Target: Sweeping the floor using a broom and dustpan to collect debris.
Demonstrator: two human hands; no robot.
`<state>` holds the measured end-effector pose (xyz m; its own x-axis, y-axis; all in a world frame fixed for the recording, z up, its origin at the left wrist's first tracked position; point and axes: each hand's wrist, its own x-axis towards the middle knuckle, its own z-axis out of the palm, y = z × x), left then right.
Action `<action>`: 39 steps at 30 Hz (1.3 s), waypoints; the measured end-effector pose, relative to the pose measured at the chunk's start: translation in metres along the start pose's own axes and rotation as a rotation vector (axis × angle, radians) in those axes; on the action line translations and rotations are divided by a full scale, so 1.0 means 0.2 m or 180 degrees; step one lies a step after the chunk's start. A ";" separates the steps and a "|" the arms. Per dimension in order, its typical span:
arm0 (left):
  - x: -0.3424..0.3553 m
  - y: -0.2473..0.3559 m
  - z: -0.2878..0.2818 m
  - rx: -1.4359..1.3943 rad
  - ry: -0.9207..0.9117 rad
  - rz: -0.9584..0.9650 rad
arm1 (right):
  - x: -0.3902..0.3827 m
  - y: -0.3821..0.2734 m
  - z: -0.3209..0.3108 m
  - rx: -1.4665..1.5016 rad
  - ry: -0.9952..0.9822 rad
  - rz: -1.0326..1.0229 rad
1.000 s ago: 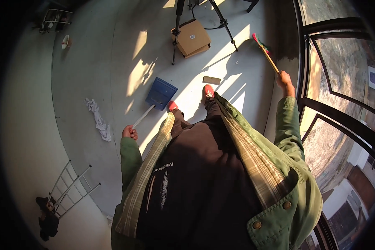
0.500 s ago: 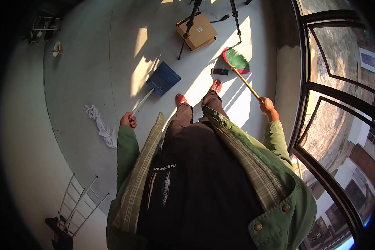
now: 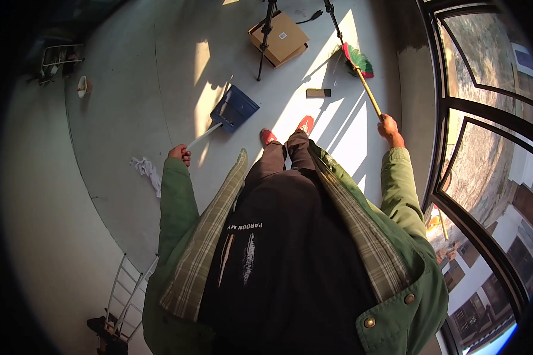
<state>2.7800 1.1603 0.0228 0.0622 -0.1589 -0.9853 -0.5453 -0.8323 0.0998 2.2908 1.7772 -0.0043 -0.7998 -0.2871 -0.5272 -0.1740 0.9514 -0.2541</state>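
My left hand (image 3: 179, 154) is closed around the white handle of a blue dustpan (image 3: 235, 109), whose pan is at the floor ahead and to the left of my feet. In my right hand (image 3: 390, 131) is the yellow stick of a broom (image 3: 369, 93) with green bristles and a red band. The broom head lies ahead on the right, beside a black tripod leg. Between dustpan and broom, a small dark block (image 3: 318, 93) rests on the sunlit floor, just beyond my red shoes and touched by neither tool.
A cardboard box (image 3: 286, 35) sits among the legs of a tripod (image 3: 265, 44), with a black cable plug beside it. A crumpled white cloth (image 3: 147, 173) and a small bucket (image 3: 84, 87) are on the left. A metal rack (image 3: 124, 290) stands lower left; framed windows (image 3: 485, 127) line the right.
The broom head has swung away from me and to the right, off the dark block toward the tripod leg. The dustpan stays at nearly the same place.
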 end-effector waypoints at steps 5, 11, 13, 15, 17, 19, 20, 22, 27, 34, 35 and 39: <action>-0.06 0.12 0.03 0.0349 0.0181 0.0028 | -0.08 -0.24 0.12 0.0036 -0.0678 -0.0129; 0.04 0.13 0.08 0.0477 0.0480 0.0483 | -0.57 -0.38 0.19 -0.0122 -0.0744 -0.0633; 0.07 0.12 0.09 0.0347 0.0618 0.0721 | -0.74 -0.36 0.15 -0.0043 -0.0612 -0.0483; 0.08 0.12 0.08 0.0467 0.0627 0.0697 | -0.83 -0.32 0.07 -0.0039 -0.0522 -0.0285; 0.09 0.13 0.08 0.0540 0.0645 0.0768 | -0.85 -0.25 -0.03 -0.0181 -0.0273 -0.0236; 0.11 0.14 0.07 0.0540 0.0666 0.0896 | -0.82 -0.15 -0.10 -0.0181 -0.0012 -0.0170; 0.12 0.16 0.07 0.0534 0.0636 0.0880 | -0.78 -0.10 -0.11 -0.0314 0.0092 -0.0160; 0.14 0.19 0.07 0.0542 0.0644 0.0786 | -0.68 0.00 -0.10 -0.0314 0.0101 -0.0057; 0.17 0.17 0.08 0.0396 0.0577 0.0943 | -0.45 0.03 0.14 -0.0051 -0.0059 0.0212; 0.16 0.14 0.05 0.0296 0.0493 0.0726 | -0.65 -0.35 0.37 0.0533 -0.1037 -0.0571; 0.16 0.15 0.05 0.0300 0.0452 0.0671 | -0.68 -0.40 0.43 0.0570 -0.1187 -0.0662; 0.14 0.17 0.07 0.0303 0.0442 0.0646 | -0.74 -0.48 0.73 0.1014 -0.1601 -0.0741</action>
<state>2.7511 1.1364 -0.0026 0.0540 -0.3942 -0.9174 -0.6340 -0.7233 0.2735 2.5102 1.7114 -0.0210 -0.3806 -0.5731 -0.7257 -0.0693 0.8003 -0.5956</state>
